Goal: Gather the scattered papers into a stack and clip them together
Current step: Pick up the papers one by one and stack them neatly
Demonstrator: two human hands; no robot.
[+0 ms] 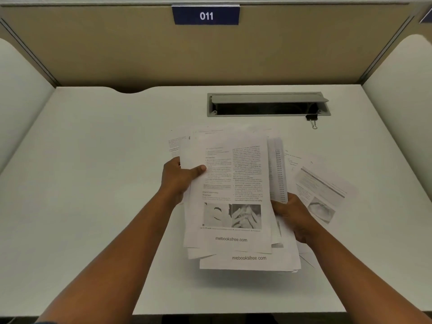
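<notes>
A loose bundle of printed papers (233,183) is held over the middle of the white desk, its sheets uneven at the edges. My left hand (178,178) grips the bundle's left edge, thumb on the top page. My right hand (294,216) holds the right edge, fingers curled under the sheets. One more printed sheet (325,192) lies flat on the desk to the right of the bundle, partly under my right hand. A black binder clip (312,119) lies at the back right, beside the cable tray.
A grey cable tray (268,105) with its lid tilted open is set into the desk (93,160) behind the papers. Beige partition walls close the desk at the back and sides, with a blue "011" sign (206,15) on top.
</notes>
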